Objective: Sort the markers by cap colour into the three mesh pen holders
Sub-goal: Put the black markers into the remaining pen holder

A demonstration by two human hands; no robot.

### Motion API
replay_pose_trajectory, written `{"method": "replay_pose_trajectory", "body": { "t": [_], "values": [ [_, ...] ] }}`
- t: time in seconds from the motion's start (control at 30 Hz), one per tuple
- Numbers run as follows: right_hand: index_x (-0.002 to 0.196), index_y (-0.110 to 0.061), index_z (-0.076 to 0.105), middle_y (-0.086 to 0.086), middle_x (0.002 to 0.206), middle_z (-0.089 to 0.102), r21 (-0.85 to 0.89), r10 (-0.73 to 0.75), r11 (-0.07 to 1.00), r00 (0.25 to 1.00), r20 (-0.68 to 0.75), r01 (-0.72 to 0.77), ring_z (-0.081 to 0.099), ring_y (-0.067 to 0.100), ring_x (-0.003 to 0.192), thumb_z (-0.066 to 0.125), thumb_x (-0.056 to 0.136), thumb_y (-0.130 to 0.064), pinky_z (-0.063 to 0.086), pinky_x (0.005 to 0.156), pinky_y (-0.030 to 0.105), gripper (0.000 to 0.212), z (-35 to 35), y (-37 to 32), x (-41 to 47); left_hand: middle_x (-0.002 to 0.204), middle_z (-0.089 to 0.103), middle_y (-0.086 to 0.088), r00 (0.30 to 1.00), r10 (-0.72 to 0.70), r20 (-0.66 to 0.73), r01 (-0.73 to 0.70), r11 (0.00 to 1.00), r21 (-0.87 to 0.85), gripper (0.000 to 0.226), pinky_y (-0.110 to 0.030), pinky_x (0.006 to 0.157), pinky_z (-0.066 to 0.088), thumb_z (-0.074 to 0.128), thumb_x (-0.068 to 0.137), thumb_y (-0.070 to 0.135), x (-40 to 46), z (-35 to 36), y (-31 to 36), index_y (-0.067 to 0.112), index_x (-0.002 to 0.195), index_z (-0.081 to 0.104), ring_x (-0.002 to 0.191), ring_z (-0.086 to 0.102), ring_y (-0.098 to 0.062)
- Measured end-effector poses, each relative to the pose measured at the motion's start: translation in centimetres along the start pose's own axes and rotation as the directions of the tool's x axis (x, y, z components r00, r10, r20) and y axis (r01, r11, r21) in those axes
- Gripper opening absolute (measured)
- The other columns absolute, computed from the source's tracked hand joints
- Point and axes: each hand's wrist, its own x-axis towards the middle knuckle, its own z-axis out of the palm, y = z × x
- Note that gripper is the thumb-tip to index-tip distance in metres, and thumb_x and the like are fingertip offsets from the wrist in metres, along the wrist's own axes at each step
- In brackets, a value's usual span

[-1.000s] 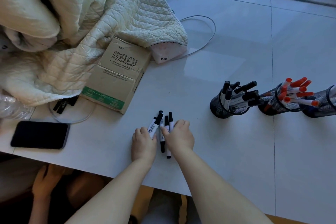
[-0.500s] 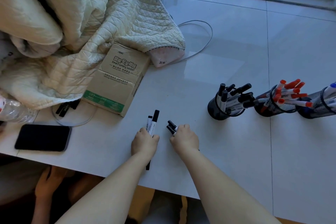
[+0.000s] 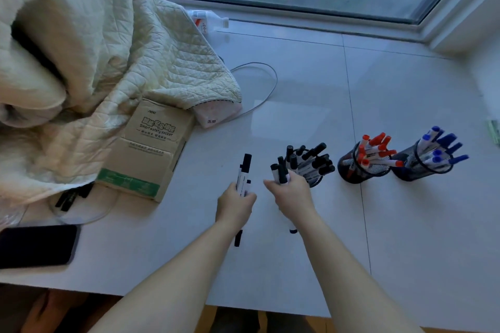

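Box (image 3: 151, 143) reads "AOC Smart safety socket"; both hands grip blk-cap markers (image 3: 280, 173)

Your left hand (image 3: 234, 204) grips black-capped markers (image 3: 244, 174) above the tabletop (image 3: 311, 265); your right hand (image 3: 290, 192) clutches a black-capped bunch (image 3: 280, 171) right beside the black-marker holder (image 3: 311, 170).

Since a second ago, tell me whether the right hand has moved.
Yes. The right hand, gripping black markers, has shifted right, toward the black-marker holder, and now almost touches it.
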Motion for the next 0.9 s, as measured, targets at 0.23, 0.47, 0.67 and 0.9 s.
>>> {"method": "replay_pose_trajectory", "body": {
  "t": [0.23,0.47,0.67,0.9],
  "values": [
    [0.064,-0.011,0.044,0.003,0.051,0.051,0.264,-0.077,0.955,0.971,-0.225,0.137,0.050,0.014,0.046,0.062,0.080,-0.013,0.048,0.054,0.027,0.024,-4.9,-3.2,2.5,0.063,0.054,0.001,0.997,0.080,0.013,-0.078,0.986,-0.150,0.020,-0.023,0.052,0.044,0.062,0.081,0.027,0.6,1.6,4.8,0.018,0.068,0.049,0.049,0.053,-0.008],
    [0.072,-0.005,0.050,0.006,0.063,0.053,0.206,-0.105,0.953,0.881,-0.461,0.221,0.051,0.007,0.056,0.060,0.083,-0.028,0.042,0.059,0.028,0.027,-5.8,-2.0,4.7,0.067,0.056,0.003,0.992,0.099,-0.080,-0.116,0.964,-0.238,0.019,-0.024,0.055,0.043,0.062,0.084,0.030,0.9,2.0,6.5,0.020,0.072,0.050,0.059,0.055,-0.008],
    [0.063,-0.010,0.042,-0.004,0.068,0.045,-0.171,-0.398,0.915,0.745,-0.535,0.366,0.047,0.022,0.083,0.062,0.083,-0.021,0.040,0.073,0.035,0.030,-5.2,-1.9,5.5,0.067,0.055,0.002,0.985,0.073,-0.157,-0.130,0.913,-0.387,0.023,-0.024,0.050,0.040,0.061,0.086,0.031,1.1,2.3,7.8,0.017,0.071,0.050,0.060,0.055,-0.009],
    [0.078,-0.008,0.062,0.004,0.084,0.062,-0.377,-0.546,0.836,0.684,-0.485,0.399,0.051,0.028,0.088,0.045,0.085,-0.045,0.037,0.078,0.036,0.041,-5.5,0.0,4.6,0.058,0.057,0.005,0.976,0.103,-0.194,-0.191,0.836,-0.515,0.026,-0.024,0.052,0.045,0.060,0.088,0.030,0.7,3.7,8.9,0.016,0.068,0.051,0.054,0.058,-0.006]
  ]
}}
